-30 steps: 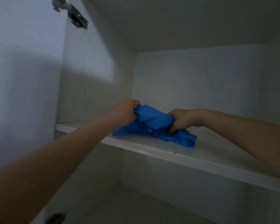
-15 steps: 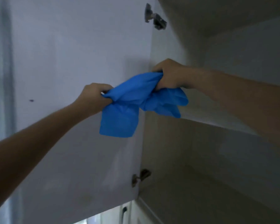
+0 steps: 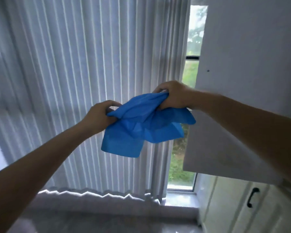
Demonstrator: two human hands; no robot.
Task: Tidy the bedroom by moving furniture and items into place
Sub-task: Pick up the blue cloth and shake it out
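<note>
You are holding a crumpled blue cloth (image 3: 141,126) up in the air with both hands, arms stretched out ahead of you. Your left hand (image 3: 99,115) is gripping the cloth's left end, fingers curled round a bunched corner. Your right hand (image 3: 173,96) is clutching the other end a little higher, its fingers wrapped tight over the gathered fabric. Between the two fists the cloth is sagging in loose folds, and two flaps are hanging below: a broad one under your left hand, a shorter one under your right.

Behind the cloth, pale pleated curtains (image 3: 74,81) are covering most of the window, their hem lying in a zigzag along the sill (image 3: 107,207). A narrow strip of window (image 3: 191,64) is showing at the curtains' right edge, with green foliage outside, blurred.

On the right, an open white cabinet door (image 3: 242,56) is filling the upper corner, and your right forearm is crossing in front of it. The cloth's right edge is overlapping the door's near edge in this view; whether they are touching cannot be told. Below the door, white lower cupboard fronts (image 3: 233,207) are standing beside the window, one carrying a dark handle (image 3: 252,197).
</note>
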